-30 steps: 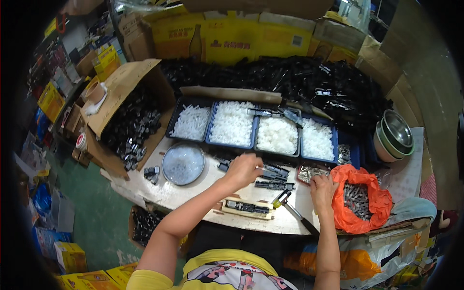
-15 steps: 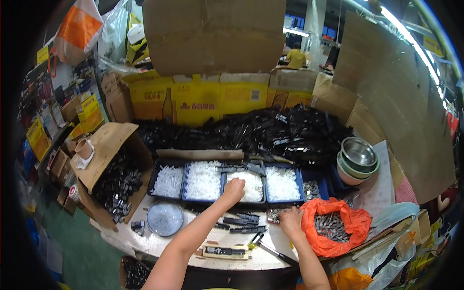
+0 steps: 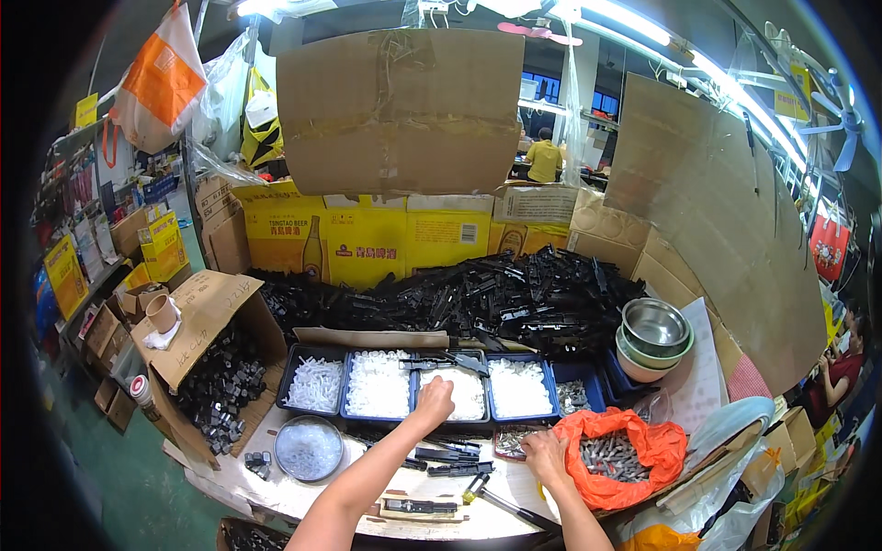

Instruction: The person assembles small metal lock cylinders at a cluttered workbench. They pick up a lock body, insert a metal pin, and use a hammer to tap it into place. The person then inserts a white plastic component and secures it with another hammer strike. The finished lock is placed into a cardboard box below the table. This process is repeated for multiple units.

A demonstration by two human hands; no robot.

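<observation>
Reaching forward, the left hand (image 3: 434, 401) rests its curled fingers on the near rim of a blue tray (image 3: 447, 424) filled with small white parts (image 3: 462, 390). The knuckles face the camera, so I cannot tell whether the fingers pinch anything. The parts lie directly ahead of and under the fingertips, away from the body; they are a loose heap with no common long axis. This hand is clearly the nearer one to the tray, with its forearm stretched diagonally from the lower edge up toward the centre.

The right hand (image 3: 544, 452) sits lower and to the right, palm down, fingers spread loosely over a small pile of grey metal pieces (image 3: 512, 441) on the table (image 3: 276, 487). It seems to touch them, though the view is too small to show a grip. Just to its right an orange bag (image 3: 648, 445) holds more metal pieces.

Three more blue trays flank the one being touched, holding similar white parts. Black bars (image 3: 441, 456) lie on the table between the two hands, long axes running left to right. A round lid (image 3: 309, 448) sits to the left, a screwdriver (image 3: 501, 500) lies near the table's front edge, and a large heap of black plastic parts (image 3: 459, 298) rises behind the trays.
</observation>
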